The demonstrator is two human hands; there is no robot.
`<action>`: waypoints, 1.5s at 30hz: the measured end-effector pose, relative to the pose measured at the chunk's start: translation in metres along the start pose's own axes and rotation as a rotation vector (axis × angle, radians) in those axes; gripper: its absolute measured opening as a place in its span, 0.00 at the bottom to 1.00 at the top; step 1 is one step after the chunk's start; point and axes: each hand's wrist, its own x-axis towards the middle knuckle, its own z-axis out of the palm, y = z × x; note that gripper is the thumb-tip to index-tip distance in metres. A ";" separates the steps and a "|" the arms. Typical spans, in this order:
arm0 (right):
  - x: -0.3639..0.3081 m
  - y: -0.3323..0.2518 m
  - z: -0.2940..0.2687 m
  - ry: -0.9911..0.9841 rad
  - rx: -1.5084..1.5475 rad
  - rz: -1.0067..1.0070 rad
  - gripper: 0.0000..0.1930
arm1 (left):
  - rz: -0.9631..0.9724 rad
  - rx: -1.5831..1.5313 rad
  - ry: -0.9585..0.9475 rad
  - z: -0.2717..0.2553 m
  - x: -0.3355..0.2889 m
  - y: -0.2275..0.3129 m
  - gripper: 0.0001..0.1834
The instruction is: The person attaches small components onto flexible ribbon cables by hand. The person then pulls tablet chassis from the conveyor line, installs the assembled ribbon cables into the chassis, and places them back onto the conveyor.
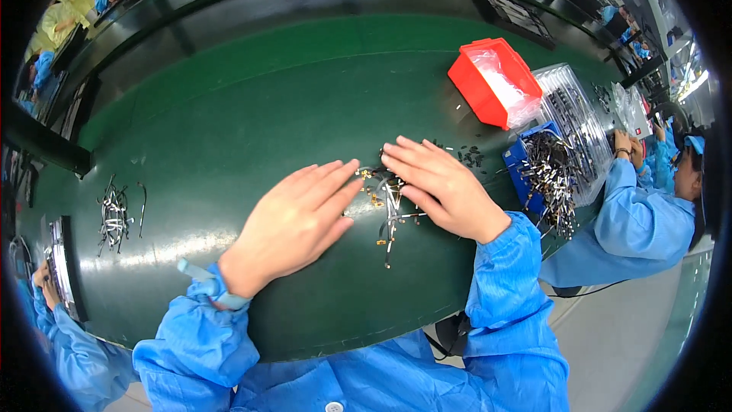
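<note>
Cables [392,210], short and thin, silver and dark with gold-coloured ends, in a loose little cluster on a green bench [229,122], between and partly under two bare hands near the middle of the view. Left hand [293,217] palm down, fingers extended and slightly parted, tips just beside the cluster's upper left. Right hand [450,187] also palm down, fingers stretched out and nearly together, thumb apart, over the cluster's upper right; cannot tell about any pinch underneath. Just beyond the right hand, small black pieces [471,157] scattered about. Farther right, a red bin [476,91] with clear plastic film inside, then a blue bin [515,159] heaped with similar thin parts, some hanging over the near edge. Beside both, clear plastic trays [583,126]. Well off to the left, a separate small pile [114,214] of similar strands. On both arms, blue sleeves [198,336]. At far right, a co-worker [640,206] in blue.
</note>
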 end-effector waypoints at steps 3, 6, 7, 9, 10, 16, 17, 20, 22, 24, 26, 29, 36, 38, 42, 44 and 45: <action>-0.007 0.003 0.001 -0.037 -0.007 0.016 0.22 | 0.038 -0.001 -0.055 0.009 0.009 0.002 0.27; -0.011 0.006 0.001 -0.063 -0.020 0.030 0.23 | 0.058 0.011 -0.101 0.018 0.012 -0.001 0.30; -0.012 0.007 0.000 -0.079 -0.038 0.031 0.23 | 0.056 0.030 -0.117 0.019 0.012 -0.002 0.31; -0.014 0.008 -0.001 -0.069 -0.053 0.044 0.23 | 0.051 0.043 -0.138 0.016 0.009 0.000 0.32; -0.014 0.008 -0.001 -0.066 -0.072 0.053 0.23 | 0.041 0.054 -0.152 0.015 0.007 0.001 0.33; -0.015 0.007 -0.002 -0.026 -0.087 0.072 0.22 | 0.014 0.094 -0.189 0.007 -0.005 0.002 0.35; -0.015 0.007 -0.002 -0.013 -0.089 0.067 0.21 | 0.015 0.094 -0.190 0.006 -0.004 0.003 0.35; -0.014 0.005 -0.002 0.033 -0.047 0.069 0.21 | 0.018 0.111 -0.199 0.003 -0.002 0.003 0.35; -0.011 0.004 -0.003 0.074 -0.032 0.051 0.20 | 0.018 0.079 -0.165 0.004 0.002 0.004 0.35; -0.010 0.004 -0.003 0.115 -0.018 0.032 0.20 | 0.005 0.062 -0.143 0.008 0.008 0.006 0.35; -0.010 0.006 -0.002 0.308 -0.053 0.160 0.19 | -0.008 0.046 -0.122 0.013 0.012 0.009 0.34; -0.012 0.013 -0.007 0.478 -0.060 0.257 0.17 | -0.011 -0.015 -0.114 0.022 0.017 0.014 0.34; -0.011 0.014 0.008 0.302 0.097 0.166 0.17 | 0.056 -0.062 -0.128 0.025 0.022 0.012 0.34; -0.010 0.012 0.007 0.245 0.017 0.118 0.17 | 0.063 -0.059 -0.163 0.025 0.022 0.012 0.34; -0.011 0.010 0.005 0.166 -0.035 0.070 0.17 | 0.039 -0.020 -0.090 0.027 0.027 0.016 0.33; -0.010 0.010 0.004 0.171 0.003 0.066 0.17 | -0.007 -0.003 -0.054 0.032 0.031 0.018 0.33; -0.010 0.010 0.003 0.240 0.049 0.090 0.16 | -0.023 -0.031 -0.050 0.038 0.032 0.016 0.33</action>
